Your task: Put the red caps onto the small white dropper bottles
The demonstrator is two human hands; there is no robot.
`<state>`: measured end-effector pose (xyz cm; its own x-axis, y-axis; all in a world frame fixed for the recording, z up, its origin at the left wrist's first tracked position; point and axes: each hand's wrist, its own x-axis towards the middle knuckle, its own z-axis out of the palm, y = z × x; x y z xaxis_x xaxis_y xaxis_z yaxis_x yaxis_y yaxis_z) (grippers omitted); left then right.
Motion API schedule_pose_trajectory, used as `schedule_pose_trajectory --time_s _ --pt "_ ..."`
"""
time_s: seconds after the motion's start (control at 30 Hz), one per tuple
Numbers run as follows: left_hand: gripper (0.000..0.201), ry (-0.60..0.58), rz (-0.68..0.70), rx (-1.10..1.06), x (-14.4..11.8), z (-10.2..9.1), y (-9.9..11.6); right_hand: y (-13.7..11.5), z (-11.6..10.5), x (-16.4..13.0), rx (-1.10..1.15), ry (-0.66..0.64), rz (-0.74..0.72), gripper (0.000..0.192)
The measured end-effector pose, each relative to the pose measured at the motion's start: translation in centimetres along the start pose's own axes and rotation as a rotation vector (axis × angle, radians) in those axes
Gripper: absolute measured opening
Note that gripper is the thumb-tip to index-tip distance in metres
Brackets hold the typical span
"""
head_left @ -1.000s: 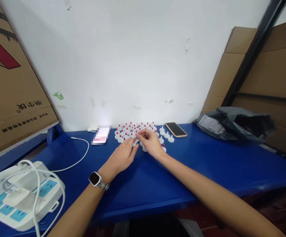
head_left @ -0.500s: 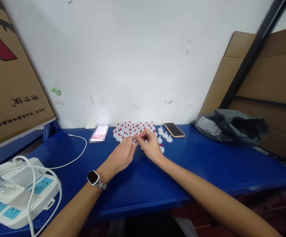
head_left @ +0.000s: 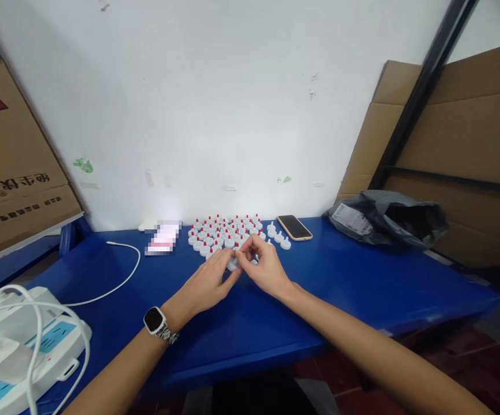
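Both hands meet over the blue table (head_left: pixel 340 288), just in front of a cluster of several small white caps with red tips (head_left: pixel 222 227). My left hand (head_left: pixel 209 282), with a watch on its wrist, pinches one small white cap (head_left: pixel 233 264) between its fingertips. My right hand (head_left: pixel 265 265) has its fingers closed on the top of the same cap. Whether a red tip is in those fingers is hidden. A few white caps without red tips (head_left: pixel 278 236) lie to the right of the cluster.
A phone (head_left: pixel 294 227) lies face up by the wall, a grey plastic bag (head_left: pixel 388 216) farther right. A blurred pink-white item (head_left: pixel 161 237) and a white cable (head_left: pixel 116 276) lie left. A white power strip (head_left: pixel 21 346) sits at the near left corner. Cardboard leans on both sides.
Both hands drew slightly back toward me from the cluster, still joined on the small white cap. The view shifted a little to the right.
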<state>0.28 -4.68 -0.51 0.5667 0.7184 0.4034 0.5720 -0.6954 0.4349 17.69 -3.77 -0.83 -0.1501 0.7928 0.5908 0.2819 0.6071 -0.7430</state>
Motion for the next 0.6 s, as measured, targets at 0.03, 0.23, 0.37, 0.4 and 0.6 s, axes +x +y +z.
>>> schedule_pose_trajectory --time_s 0.03,0.23,0.37,0.4,0.6 --pt "0.017 -0.015 0.022 -0.010 0.0 0.1 0.0 -0.1 -0.6 -0.3 -0.052 -0.048 -0.017 0.009" --pt "0.022 -0.114 0.026 -0.046 0.5 1.4 -0.7 0.3 -3.1 -1.3 -0.308 -0.249 -0.156 0.002" --pt "0.022 -0.096 -0.034 -0.043 1.7 3.2 -1.5 1.8 -5.1 0.0 -0.486 -0.107 -0.058 0.004" --pt "0.023 -0.075 -0.055 -0.055 2.1 3.6 -1.6 2.3 -5.8 0.5 -0.533 -0.067 0.002 0.006" --pt "0.035 0.012 -0.093 -0.069 3.2 4.3 -1.7 5.2 -7.8 3.3 -0.704 -0.115 0.206 0.014"
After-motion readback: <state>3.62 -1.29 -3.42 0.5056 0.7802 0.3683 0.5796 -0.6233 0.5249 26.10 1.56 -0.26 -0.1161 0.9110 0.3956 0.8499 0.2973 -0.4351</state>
